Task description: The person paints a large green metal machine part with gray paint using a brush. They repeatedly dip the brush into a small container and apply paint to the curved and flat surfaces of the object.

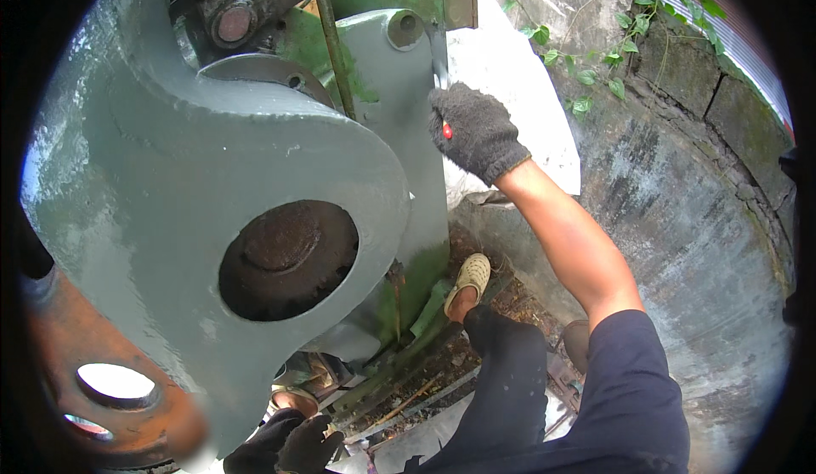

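My right hand (476, 131), in a dark knitted glove, is closed around a paintbrush (447, 130). Only the red end of its handle shows clearly, and the glove covers most of the rest. The fist is at the right edge of an upright grey-painted panel (408, 91) with green showing at its top and foot. My left hand (308, 447), also in a dark glove, is low at the bottom edge beside my leg. Its fingers look curled, and whatever they may hold is hidden.
A large glossy grey machine casting (161, 202) with a round dark opening (289, 257) fills the left. Below it is a rusty orange wheel (72, 338). A white sheet (510, 91) hangs behind my right hand. A curved concrete wall (680, 244) bounds the right, with leafy vines above.
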{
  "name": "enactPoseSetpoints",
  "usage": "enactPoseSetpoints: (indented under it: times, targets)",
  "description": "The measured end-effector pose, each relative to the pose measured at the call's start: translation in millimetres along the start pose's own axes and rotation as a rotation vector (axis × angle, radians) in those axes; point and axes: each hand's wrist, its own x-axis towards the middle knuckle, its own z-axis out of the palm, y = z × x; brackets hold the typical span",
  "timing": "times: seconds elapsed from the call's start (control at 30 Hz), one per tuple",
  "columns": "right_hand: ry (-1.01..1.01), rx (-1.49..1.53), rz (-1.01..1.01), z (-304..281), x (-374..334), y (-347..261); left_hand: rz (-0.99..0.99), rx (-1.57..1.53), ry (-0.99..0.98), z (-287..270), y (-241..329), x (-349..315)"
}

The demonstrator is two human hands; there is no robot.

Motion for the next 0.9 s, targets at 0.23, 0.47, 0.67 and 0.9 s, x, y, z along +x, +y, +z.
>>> enactPoseSetpoints:
  times: [0.23,0.47,0.67,0.9]
  targets:
    - [-0.054,-0.015,-0.025,12,-3,8,-0.127,0.233,-0.180,1,2,11]
    - [-0.053,-0.022,-0.022,24,-8,12,-0.171,0.370,-0.318,-35,72,50]
    - [-0.093,-0.032,0.061,10,-6,-6,-0.244,0.269,-0.375,-42,81,62]
    - [0.042,-0.026,-0.050,18,-16,21,-0.075,0.348,-0.343,-22,52,50]
